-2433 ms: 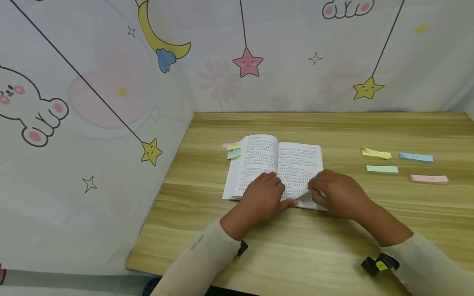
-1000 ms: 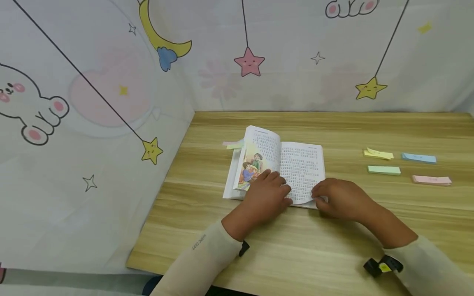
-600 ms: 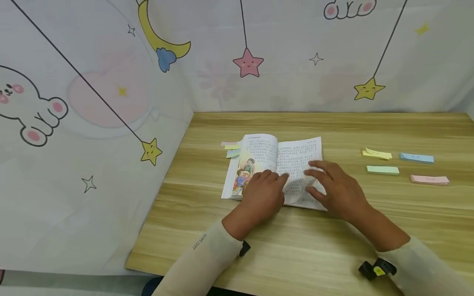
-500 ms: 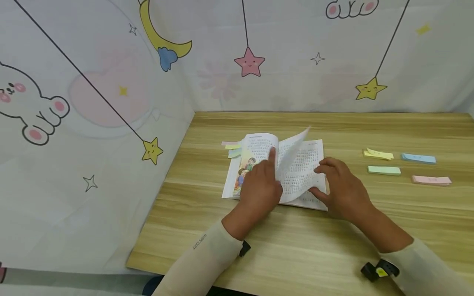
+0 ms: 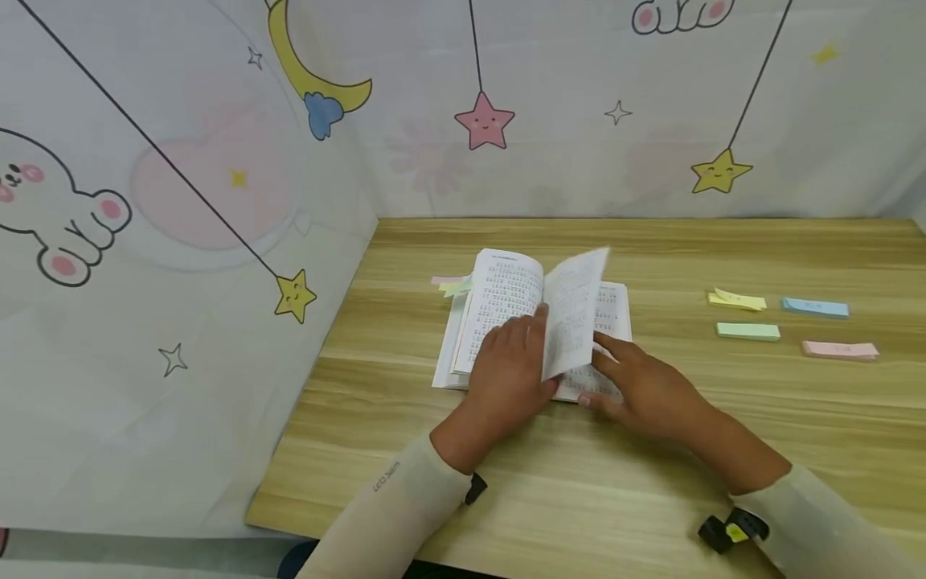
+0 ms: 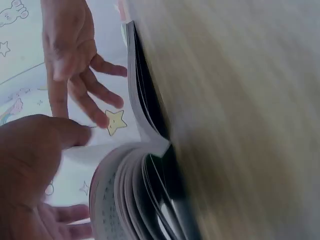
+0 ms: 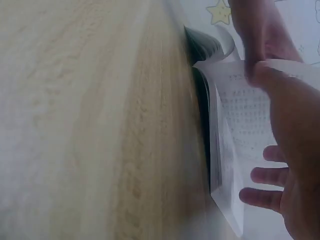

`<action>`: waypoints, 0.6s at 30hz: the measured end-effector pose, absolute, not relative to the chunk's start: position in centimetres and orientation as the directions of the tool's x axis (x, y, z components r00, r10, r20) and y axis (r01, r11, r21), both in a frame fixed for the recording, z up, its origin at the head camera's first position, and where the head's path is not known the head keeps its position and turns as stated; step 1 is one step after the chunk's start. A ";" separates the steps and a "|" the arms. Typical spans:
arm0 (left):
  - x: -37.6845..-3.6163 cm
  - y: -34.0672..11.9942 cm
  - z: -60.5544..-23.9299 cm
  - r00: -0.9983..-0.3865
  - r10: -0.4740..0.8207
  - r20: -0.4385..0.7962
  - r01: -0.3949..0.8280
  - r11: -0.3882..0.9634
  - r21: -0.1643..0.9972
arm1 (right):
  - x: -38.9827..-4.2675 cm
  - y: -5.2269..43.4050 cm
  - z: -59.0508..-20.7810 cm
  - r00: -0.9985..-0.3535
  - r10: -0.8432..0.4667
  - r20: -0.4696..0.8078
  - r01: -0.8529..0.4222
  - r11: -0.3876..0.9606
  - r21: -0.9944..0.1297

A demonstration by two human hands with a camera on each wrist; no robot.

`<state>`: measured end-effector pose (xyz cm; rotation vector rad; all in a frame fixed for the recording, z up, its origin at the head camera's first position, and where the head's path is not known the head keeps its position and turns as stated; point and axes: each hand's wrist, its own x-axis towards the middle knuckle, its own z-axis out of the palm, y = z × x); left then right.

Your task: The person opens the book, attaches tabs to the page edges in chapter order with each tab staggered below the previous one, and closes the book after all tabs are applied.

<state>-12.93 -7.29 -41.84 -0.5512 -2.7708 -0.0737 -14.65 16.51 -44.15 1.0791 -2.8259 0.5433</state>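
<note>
A paperback book (image 5: 502, 281) lies open on the wooden table, its left side a bowed stack of printed pages. One leaf (image 5: 575, 310) stands raised between the two halves. My left hand (image 5: 510, 366) rests on the lower left page by the spine, index finger stretched up next to the leaf. With fingers straight and spread, my right hand (image 5: 647, 394) lies at the lower right page, fingertips close behind the leaf. Its thumb touches the bottom edge. The right wrist view shows that hand (image 7: 300, 130) reaching over the printed page. Pink and yellow-green index tabs (image 5: 454, 285) stick out at the left.
To the right lie several small sticky-note pads: yellow (image 5: 736, 301), blue (image 5: 815, 308), green (image 5: 748, 331) and pink (image 5: 841, 351). A cartoon-printed cloth (image 5: 550, 177) hangs behind and left of the table (image 5: 723, 241).
The illustrated left page is now covered by a text page. A leaf has risen from the right side. My right hand has moved lower and left; my left index finger has shifted towards the leaf.
</note>
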 end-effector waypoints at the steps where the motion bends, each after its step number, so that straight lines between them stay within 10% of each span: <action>1: -13.0 -7.4 -41.9 -0.872 0.332 0.359 0.346 0.938 -0.026 | -14.7 16.6 -44.2 -0.745 -0.646 0.167 -0.662 0.687 -0.298; 7: -13.3 -8.1 -41.7 -0.838 0.208 0.504 0.144 0.976 -0.164 | -14.9 17.3 -43.9 -0.744 -0.666 0.058 -0.653 0.706 -0.274; 14: -12.8 -7.6 -41.3 -0.811 0.568 0.138 0.555 0.822 -0.128 | -15.2 17.9 -43.2 -0.737 -0.669 0.095 -0.663 0.689 -0.293; 18: -12.7 -7.1 -41.7 -0.823 0.567 0.035 0.563 0.823 -0.073 | -15.4 17.6 -43.5 -0.686 -0.644 0.340 -0.724 0.651 -0.228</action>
